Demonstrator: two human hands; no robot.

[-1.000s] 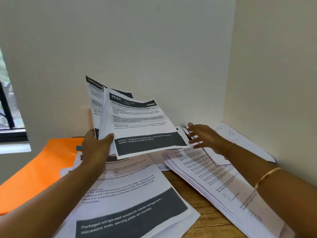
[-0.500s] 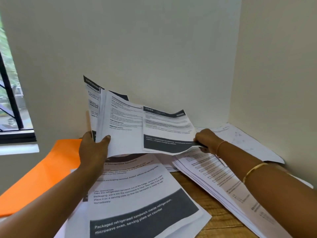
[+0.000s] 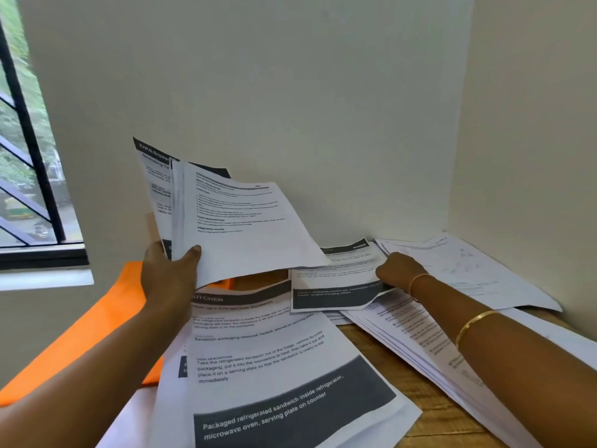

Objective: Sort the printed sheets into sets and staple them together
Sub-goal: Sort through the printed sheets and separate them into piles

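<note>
My left hand (image 3: pixel 169 274) grips the bottom edge of a raised sheaf of printed sheets (image 3: pixel 239 221), thumb on the front page; a page headed "DRESSING" shows behind. My right hand (image 3: pixel 399 270) pinches the right edge of a single sheet with a dark bottom band (image 3: pixel 336 279), which lies low over the piles on the table. A "KITCHEN" sheet about a refrigerated sandwich (image 3: pixel 274 367) tops the near pile. A long fanned stack of pages (image 3: pixel 429 347) runs under my right forearm. No stapler is in view.
An orange folder (image 3: pixel 87 334) lies at the left under the papers. More loose sheets (image 3: pixel 468 270) sit in the far right corner against the walls. Bare wooden tabletop (image 3: pixel 394 373) shows between the piles. A barred window (image 3: pixel 29 176) is at left.
My right hand has pulled the dark-banded sheet off the front of the held sheaf and brought it down to the right onto the table piles. The left hand kept the sheaf raised.
</note>
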